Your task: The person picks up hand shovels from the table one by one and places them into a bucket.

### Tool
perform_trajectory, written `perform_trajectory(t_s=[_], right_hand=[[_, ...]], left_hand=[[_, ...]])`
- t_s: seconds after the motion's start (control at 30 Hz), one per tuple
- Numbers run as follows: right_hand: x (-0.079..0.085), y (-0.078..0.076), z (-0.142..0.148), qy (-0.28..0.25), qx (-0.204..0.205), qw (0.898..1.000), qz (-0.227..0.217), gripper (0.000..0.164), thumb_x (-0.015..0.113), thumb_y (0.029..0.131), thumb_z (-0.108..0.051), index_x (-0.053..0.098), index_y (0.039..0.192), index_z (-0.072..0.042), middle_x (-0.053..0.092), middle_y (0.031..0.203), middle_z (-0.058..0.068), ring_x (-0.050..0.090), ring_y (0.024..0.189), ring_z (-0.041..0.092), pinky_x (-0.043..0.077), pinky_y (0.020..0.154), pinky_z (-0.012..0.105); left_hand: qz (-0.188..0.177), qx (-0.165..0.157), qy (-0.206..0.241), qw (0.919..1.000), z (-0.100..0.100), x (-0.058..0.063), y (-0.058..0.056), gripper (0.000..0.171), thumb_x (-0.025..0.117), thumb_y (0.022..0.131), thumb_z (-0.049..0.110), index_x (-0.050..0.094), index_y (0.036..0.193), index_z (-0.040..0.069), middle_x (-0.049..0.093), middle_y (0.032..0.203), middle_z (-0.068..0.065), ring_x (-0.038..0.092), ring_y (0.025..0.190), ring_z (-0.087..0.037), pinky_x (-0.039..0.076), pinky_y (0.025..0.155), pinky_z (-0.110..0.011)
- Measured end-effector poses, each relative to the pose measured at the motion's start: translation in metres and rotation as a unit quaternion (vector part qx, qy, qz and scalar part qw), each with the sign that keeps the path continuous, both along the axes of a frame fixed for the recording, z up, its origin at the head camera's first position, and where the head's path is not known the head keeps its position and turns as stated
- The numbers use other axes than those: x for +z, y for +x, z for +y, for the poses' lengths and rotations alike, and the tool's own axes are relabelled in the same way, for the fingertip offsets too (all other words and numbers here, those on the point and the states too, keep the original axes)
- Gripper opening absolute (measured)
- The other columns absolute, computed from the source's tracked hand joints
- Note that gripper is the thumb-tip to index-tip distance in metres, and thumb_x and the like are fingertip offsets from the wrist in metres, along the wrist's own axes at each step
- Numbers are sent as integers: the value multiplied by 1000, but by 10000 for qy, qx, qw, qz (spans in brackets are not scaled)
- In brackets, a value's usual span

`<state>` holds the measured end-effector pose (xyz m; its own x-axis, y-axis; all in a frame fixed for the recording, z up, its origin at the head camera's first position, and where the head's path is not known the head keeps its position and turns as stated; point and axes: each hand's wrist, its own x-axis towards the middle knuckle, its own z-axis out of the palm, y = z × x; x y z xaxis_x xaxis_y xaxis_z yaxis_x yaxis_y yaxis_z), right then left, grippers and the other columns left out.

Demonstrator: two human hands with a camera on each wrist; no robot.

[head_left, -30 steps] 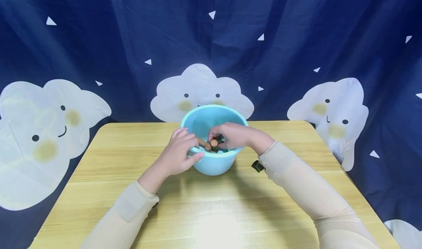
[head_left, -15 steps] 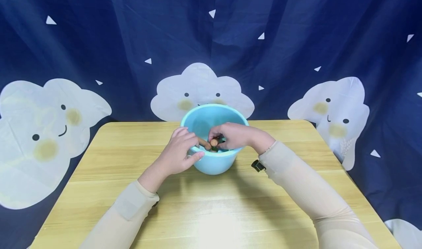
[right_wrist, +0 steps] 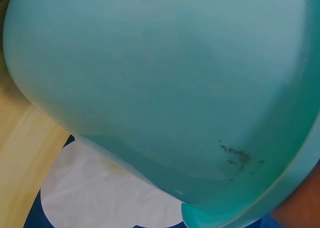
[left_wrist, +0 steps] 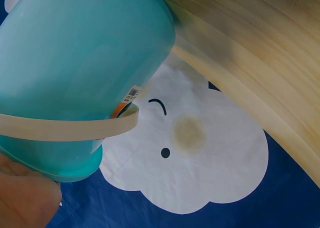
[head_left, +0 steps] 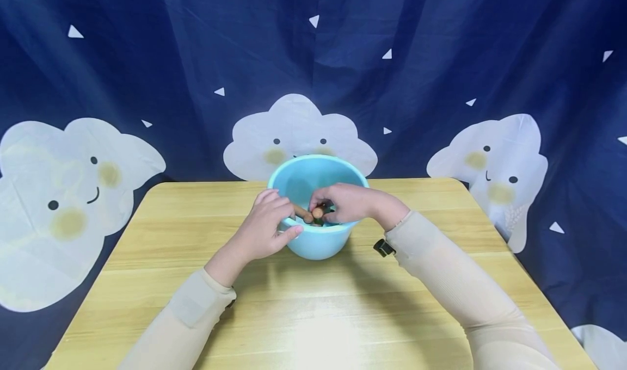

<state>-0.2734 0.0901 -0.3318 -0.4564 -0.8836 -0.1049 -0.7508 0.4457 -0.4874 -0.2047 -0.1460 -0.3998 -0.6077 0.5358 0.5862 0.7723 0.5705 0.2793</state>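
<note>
A light blue bucket [head_left: 317, 245] stands near the far edge of the table. My left hand [head_left: 262, 226] grips its left rim, thumb on the near side and fingers reaching over. Inside the bucket, the right hand [head_left: 345, 202] curls its fingers round a brown rod with a round end [head_left: 318, 213]; the rest of that rod is hidden. Beside it slants a second brown rod [head_left: 302, 213], its upper end running behind the left fingers. Small green and dark bits show below. In the left wrist view, a pale carrying handle [left_wrist: 50, 128] crosses the bucket's outside.
The wooden table [head_left: 274, 315] spreads toward me and to both sides. Behind it hangs a dark blue curtain [head_left: 196, 49] with white smiling clouds [head_left: 299, 122]. A barcode sticker [left_wrist: 131, 95] is on the bucket, and dark smudges [right_wrist: 242, 156] mark its wall.
</note>
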Motion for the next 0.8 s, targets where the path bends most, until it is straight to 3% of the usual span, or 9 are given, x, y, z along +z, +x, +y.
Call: perform_trajectory(t_s=[0.8], right_hand=[[-3, 0, 2, -99, 15, 9999, -43, 26, 60, 86, -1, 68, 109, -10, 67, 100, -6, 63, 96, 13, 51, 92, 35]], left_hand=[[13, 11, 14, 10000, 0, -2, -1, 52, 39, 101, 61, 51, 78, 16, 62, 88, 6, 54, 91, -20, 24, 112, -54]])
